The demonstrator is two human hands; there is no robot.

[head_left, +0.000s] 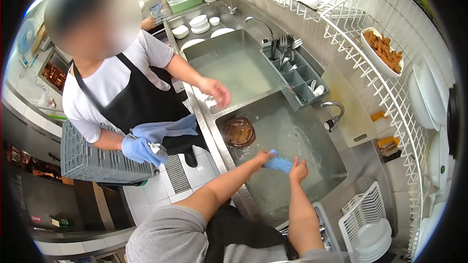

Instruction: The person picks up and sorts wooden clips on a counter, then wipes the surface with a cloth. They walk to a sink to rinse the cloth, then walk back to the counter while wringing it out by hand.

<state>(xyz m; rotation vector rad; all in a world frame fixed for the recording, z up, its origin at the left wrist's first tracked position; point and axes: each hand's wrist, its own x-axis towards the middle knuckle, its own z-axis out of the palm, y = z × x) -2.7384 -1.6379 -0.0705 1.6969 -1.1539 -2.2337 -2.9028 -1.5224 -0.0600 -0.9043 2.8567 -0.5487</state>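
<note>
Over the near sink basin (336, 178), my left hand (262, 159) grips one end of a light blue cloth (278, 161). My right hand (299, 170) is closed on the other end, so the cloth stretches between the two. Cloudy water lies beneath both hands. A round brown glossy dish (239, 132) sits in the water at the basin's left side, beyond my left hand and apart from it.
A co-worker (126, 75) stands at the left, one hand wrapped in a blue towel (141, 148). A grey cutlery holder (292, 75) straddles the basins near a faucet (334, 112). A white wire rack (380, 97) runs along the right; plates (371, 241) stand at lower right.
</note>
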